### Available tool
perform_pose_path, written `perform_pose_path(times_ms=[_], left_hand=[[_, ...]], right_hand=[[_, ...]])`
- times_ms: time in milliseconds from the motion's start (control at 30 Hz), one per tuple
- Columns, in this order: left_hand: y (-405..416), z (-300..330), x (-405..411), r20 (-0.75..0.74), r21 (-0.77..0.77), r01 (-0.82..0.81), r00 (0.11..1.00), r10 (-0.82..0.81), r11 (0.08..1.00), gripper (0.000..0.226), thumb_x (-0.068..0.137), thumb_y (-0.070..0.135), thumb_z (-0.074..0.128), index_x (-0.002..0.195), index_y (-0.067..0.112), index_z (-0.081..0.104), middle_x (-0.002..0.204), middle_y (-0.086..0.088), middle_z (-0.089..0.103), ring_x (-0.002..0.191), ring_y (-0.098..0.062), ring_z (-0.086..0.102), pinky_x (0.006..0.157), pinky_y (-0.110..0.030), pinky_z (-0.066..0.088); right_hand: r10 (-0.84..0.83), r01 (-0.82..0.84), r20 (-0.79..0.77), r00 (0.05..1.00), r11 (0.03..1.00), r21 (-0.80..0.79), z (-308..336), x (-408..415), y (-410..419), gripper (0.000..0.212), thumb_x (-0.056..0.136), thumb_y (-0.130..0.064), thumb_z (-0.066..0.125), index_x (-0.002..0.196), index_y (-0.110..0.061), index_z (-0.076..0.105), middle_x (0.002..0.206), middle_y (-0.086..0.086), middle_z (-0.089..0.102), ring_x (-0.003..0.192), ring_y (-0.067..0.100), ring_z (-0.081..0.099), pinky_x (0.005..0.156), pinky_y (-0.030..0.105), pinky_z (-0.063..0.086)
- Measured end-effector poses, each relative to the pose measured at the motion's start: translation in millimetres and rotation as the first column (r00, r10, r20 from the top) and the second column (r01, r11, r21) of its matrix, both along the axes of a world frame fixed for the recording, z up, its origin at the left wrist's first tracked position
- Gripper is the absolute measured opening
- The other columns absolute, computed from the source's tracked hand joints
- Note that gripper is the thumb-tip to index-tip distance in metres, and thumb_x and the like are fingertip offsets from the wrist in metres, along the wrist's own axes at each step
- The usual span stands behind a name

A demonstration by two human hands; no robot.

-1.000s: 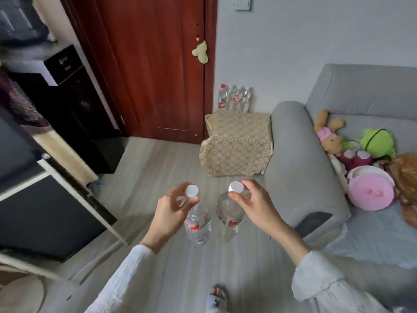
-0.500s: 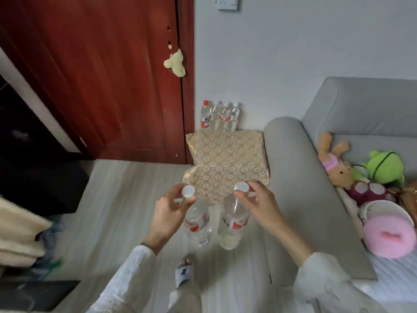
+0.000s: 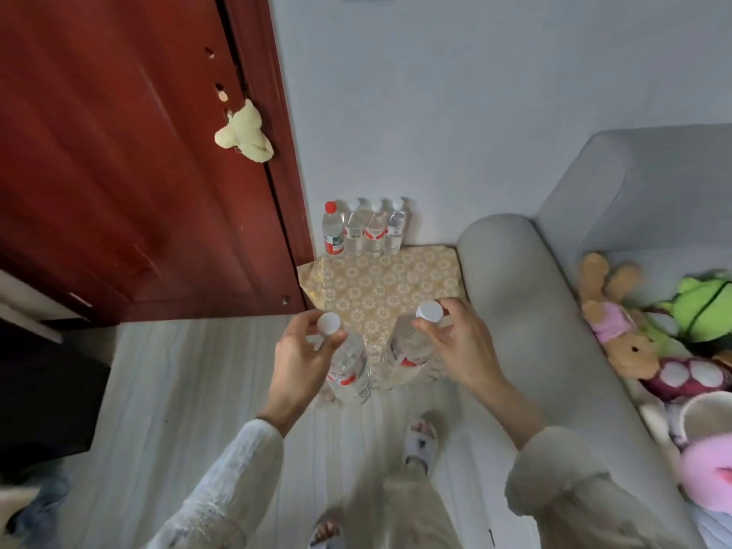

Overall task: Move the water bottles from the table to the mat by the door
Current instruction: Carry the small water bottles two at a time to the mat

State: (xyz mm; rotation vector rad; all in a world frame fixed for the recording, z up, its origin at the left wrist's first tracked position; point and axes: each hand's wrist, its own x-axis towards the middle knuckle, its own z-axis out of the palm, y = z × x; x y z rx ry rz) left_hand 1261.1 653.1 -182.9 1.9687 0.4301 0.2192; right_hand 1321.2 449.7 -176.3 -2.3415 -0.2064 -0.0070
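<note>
My left hand (image 3: 296,360) pinches the neck of a clear water bottle (image 3: 350,368) with a white cap and red label, hanging above the floor. My right hand (image 3: 461,348) pinches a second clear bottle (image 3: 408,352) by its white-capped neck. Both bottles hang over the near edge of the gold patterned mat (image 3: 390,287), which lies between the red door (image 3: 130,160) and the sofa arm. Several bottles (image 3: 364,227) stand in a row against the wall at the mat's far edge; the leftmost has a red cap.
A grey sofa (image 3: 527,311) flanks the mat on the right, with plush toys (image 3: 653,338) on its seat. A pale plush toy (image 3: 245,132) hangs on the door. My slippered feet (image 3: 420,441) stand on the light wood floor. Dark furniture (image 3: 43,390) sits at left.
I have walked closer to the door and mat, carrying both bottles. The mat and the row of bottles now appear larger, with the carried bottles over the mat's near edge.
</note>
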Motion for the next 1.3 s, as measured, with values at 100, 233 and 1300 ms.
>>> perform_pose_path(times_ms=[100, 233, 1300], left_hand=[[-8.1, -12.0, 57.7, -0.029, 0.018, -0.010, 1.000, 0.011, 1.000, 0.028, 0.077, 0.023, 0.069, 0.102, 0.015, 0.058, 0.089, 0.010, 0.059, 0.082, 0.001, 0.054, 0.063, -0.003, 0.039], [-28.4, -28.0, 136.0, -0.090, 0.019, -0.070, 0.993, 0.072, 0.997, 0.027, 0.071, 0.030, 0.073, 0.093, 0.026, 0.058, 0.082, 0.020, 0.059, 0.080, 0.011, 0.053, 0.064, -0.004, 0.040], [-125.4, -194.0, 512.9, -0.286, 0.157, 0.002, 0.957, 0.044, 0.988, 0.027, 0.074, 0.016, 0.069, 0.089, 0.015, 0.046, 0.091, -0.003, 0.051, 0.072, -0.008, 0.047, 0.057, -0.011, 0.037]], right_hand=[[0.001, -0.001, -0.023, 1.000, 1.000, -0.029, -15.0, 63.9, -11.8, 0.036, 0.079, -0.038, 0.063, 0.102, -0.010, 0.057, 0.102, 0.007, 0.060, 0.090, 0.024, 0.060, 0.075, 0.039, 0.049], [0.026, -0.029, -0.076, 0.997, 0.999, -0.045, -36.0, 148.1, -34.7, 0.039, 0.079, -0.042, 0.062, 0.102, -0.011, 0.057, 0.102, 0.005, 0.060, 0.092, 0.022, 0.058, 0.077, 0.038, 0.049], [-0.041, 0.082, -0.446, 0.894, 0.994, 0.073, -215.2, 498.5, -55.3, 0.032, 0.072, -0.028, 0.071, 0.091, -0.020, 0.046, 0.101, -0.001, 0.047, 0.084, 0.016, 0.050, 0.074, 0.031, 0.043]])
